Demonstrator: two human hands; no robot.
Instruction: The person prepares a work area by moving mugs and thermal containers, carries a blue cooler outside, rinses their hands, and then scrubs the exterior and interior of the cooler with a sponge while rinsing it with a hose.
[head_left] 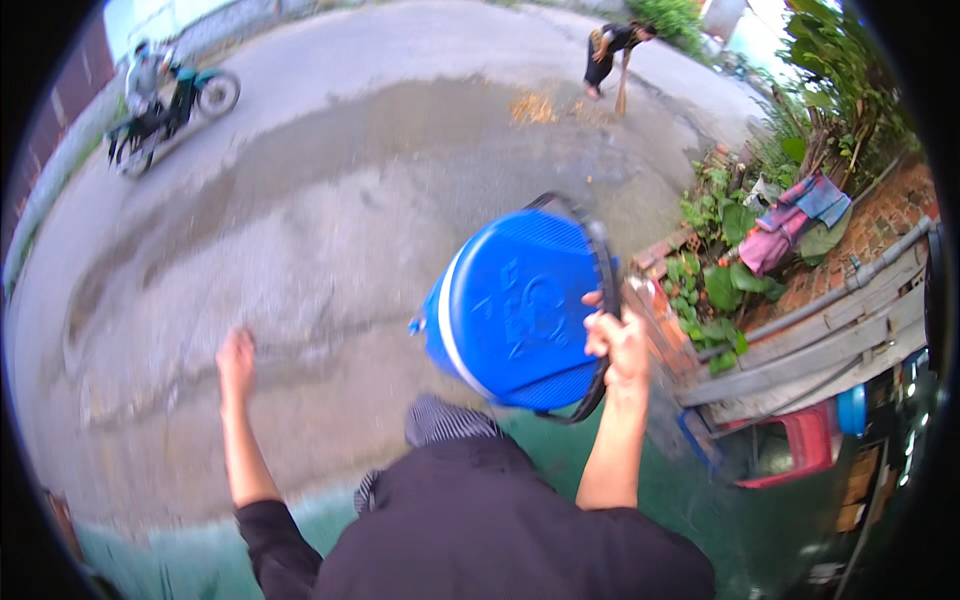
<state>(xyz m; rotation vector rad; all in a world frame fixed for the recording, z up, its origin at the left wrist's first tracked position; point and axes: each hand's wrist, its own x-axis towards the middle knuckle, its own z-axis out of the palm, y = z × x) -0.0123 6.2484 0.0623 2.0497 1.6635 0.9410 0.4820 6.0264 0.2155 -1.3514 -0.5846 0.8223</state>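
Observation:
A round blue cooler jug (525, 310) with a white band, a small spigot and a black carrying handle (600, 290) hangs tilted in front of me. My right hand (618, 345) is closed round that handle, fingers wrapped over it. My left hand (236, 362) swings free over the pavement to the left, touching nothing that I can see. Motion blur smears its fingers, so their pose is unclear.
A person (612, 52) bends with a broom (622, 92) near a yellowish pile (533, 107). At far left a rider (145, 80) sits on a green motorbike (180, 105). Plants (730, 285), a plank barrier (800, 370) and a red plastic stool (800, 450) stand on my right.

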